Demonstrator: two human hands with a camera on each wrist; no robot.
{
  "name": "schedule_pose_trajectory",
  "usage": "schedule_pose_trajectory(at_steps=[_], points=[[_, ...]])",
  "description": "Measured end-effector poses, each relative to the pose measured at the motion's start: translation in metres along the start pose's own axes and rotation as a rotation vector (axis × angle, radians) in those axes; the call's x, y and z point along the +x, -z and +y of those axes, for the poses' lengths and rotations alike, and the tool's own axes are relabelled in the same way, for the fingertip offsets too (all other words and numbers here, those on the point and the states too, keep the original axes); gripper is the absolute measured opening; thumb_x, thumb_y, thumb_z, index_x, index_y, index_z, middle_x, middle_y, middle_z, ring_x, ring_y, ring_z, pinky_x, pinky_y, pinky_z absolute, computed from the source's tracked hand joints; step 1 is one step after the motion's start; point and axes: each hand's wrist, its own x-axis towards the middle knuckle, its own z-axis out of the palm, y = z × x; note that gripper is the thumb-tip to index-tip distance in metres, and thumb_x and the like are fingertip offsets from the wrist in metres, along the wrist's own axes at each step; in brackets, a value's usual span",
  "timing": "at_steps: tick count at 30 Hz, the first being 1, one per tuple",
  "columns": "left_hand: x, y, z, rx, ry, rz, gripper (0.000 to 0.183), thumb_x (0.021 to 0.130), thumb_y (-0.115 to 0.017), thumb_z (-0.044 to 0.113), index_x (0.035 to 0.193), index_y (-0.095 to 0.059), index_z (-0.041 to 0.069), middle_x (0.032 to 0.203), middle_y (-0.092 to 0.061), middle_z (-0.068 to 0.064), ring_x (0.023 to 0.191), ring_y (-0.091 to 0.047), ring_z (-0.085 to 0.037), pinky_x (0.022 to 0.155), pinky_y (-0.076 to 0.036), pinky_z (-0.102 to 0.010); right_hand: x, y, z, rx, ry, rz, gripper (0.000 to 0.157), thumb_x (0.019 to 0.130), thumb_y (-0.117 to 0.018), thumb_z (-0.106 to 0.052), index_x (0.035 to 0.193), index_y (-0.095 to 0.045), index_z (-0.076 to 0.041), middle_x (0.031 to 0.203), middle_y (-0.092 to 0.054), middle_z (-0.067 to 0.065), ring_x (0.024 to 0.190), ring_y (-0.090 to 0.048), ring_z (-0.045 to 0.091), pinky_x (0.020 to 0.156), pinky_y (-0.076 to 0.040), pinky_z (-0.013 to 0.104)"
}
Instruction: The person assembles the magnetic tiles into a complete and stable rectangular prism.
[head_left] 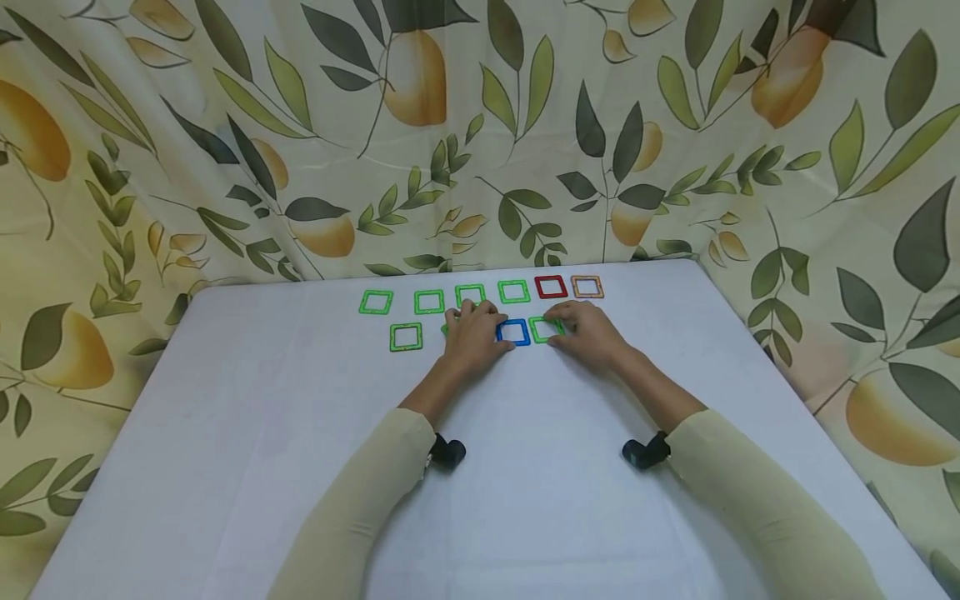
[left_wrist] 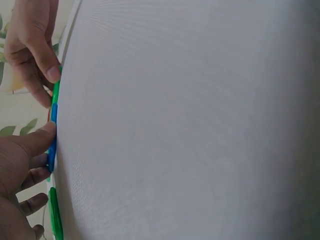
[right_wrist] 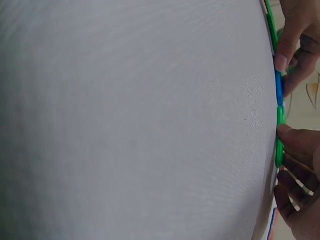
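My left hand [head_left: 477,340] pinches a blue square frame [head_left: 514,321] between thumb and fingers, just above or on the white table. Beside it, my right hand [head_left: 588,335] pinches a green square frame [head_left: 534,332] by its right side. The two frames stand side by side, edges touching or nearly so. In the left wrist view the blue frame [left_wrist: 52,152] shows edge-on, under the left thumb. The right wrist view shows the green frame [right_wrist: 280,142] edge-on against the right thumb. Another green piece [head_left: 446,329] is mostly hidden behind the left hand.
Behind the hands runs a row of several square frames, mostly green, with a red frame [head_left: 551,297] and an orange frame [head_left: 588,297] at its right end. A green frame [head_left: 407,348] lies left of the left hand. Leaf-patterned cloth [head_left: 480,167] hangs beyond the white table [head_left: 225,458].
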Motion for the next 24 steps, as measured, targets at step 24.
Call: schedule_pose_trajectory(at_steps=[24], points=[[-0.0013,0.0023,-0.0002,0.006,-0.03,-0.013,0.058,0.096,-0.076,0.051,0.145,-0.066,0.021,0.142,-0.058,0.0,0.125,-0.041,-0.025,0.109,-0.03,-0.054,0.0004,-0.0071,-0.0025,0.085,-0.017,-0.005,0.052,0.09,-0.084,-0.011,0.139,-0.066,-0.004,0.147,-0.059,0.017,0.141,-0.048,0.037,0.116,-0.038,0.054]])
